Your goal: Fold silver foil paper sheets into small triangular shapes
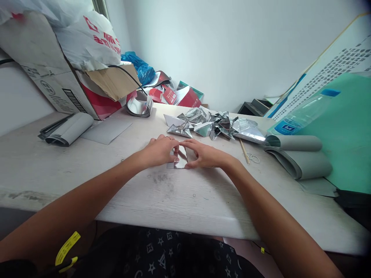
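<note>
While the left hand (159,153) and the right hand (208,155) are grasping 1 silver sheet (182,159) between their fingertips on the table (203,210), it is looking light, slippery and easily creased (so its edges are probably offering the safest hold). Beyond them, 1 heap of folded silver pieces (204,129), overlapping too much for counting, is lying near 1 leaning bottle (301,115).

From where I stand, large red Chinese characters (106,39) show on the creased white plastic bag (84,50), not fully legible. The cardboard box (36,42) bears a barcode (74,103) and blurred print. Writing on the bottle's blue label (286,127) and the yellow tag (67,247) is too small to read.
</note>
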Available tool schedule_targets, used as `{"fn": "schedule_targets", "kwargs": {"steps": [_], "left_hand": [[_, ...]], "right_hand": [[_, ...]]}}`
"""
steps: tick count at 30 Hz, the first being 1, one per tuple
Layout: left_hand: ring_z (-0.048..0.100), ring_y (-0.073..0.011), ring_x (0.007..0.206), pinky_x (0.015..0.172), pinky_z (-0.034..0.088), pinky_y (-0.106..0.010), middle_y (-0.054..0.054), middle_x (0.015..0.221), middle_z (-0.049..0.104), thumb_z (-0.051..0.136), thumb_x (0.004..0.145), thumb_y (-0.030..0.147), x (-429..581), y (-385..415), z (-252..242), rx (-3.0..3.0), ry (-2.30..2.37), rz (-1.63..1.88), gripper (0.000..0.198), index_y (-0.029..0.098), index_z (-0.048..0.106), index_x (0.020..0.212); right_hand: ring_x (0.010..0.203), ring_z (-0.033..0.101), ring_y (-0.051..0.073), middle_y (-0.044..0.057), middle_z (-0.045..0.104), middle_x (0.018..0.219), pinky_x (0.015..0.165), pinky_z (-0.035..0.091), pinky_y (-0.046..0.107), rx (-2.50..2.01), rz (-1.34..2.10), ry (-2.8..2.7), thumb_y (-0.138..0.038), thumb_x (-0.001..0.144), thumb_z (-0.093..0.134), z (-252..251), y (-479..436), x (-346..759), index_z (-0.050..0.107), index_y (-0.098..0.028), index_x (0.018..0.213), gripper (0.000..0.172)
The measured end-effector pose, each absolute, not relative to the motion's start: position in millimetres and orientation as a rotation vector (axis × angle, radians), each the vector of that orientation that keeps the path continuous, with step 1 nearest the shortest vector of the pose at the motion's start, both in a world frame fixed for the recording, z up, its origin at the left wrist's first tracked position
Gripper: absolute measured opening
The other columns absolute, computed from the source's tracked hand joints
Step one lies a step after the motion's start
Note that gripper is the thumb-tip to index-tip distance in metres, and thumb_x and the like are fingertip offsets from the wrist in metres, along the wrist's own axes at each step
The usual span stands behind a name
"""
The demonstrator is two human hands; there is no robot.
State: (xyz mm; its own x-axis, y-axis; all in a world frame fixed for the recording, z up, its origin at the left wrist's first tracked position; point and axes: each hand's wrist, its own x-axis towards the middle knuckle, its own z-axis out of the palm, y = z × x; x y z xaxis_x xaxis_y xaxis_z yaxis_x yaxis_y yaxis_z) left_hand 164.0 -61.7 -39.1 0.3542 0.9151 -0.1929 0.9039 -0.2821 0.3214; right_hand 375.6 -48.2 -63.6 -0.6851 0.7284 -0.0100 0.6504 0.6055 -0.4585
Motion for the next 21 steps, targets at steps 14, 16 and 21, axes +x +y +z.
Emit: {"fn": "schedule_targets", "kwargs": {"steps": [14,16,21], "left_hand": [[0.036,-0.0125,0.130,0.128,0.030,-0.055,0.005,0.137,0.049,0.053,0.070,0.060,159,-59,-41,2.256,1.572,0.016,0.047,0.030,0.062,0.105],[0.036,-0.0124,0.131,0.128,0.030,-0.055,0.005,0.137,0.049,0.053,0.070,0.061,159,-59,-41,2.260,1.569,0.006,0.048,0.030,0.061,0.106],[0.036,-0.0129,0.132,0.127,0.031,-0.055,0.006,0.136,0.050,0.053,0.070,0.065,158,-58,-41,2.270,1.568,0.018,0.048,0.032,0.060,0.104]], "right_hand": [[0.137,0.042,0.032,0.005,0.034,0.159,0.105,0.043,0.049,-1.216,0.633,-2.602,-0.050,0.084,0.067,-69,-55,381,0.031,-0.029,0.157,0.084],[0.137,0.042,0.032,0.006,0.036,0.158,0.105,0.043,0.050,-1.202,0.616,-2.594,-0.049,0.085,0.067,-72,-57,382,0.033,-0.029,0.156,0.081],[0.144,0.032,0.031,0.007,0.028,0.162,0.114,0.035,0.051,-1.182,0.586,-2.569,-0.054,0.086,0.065,-73,-60,387,0.035,-0.028,0.155,0.080]]}}
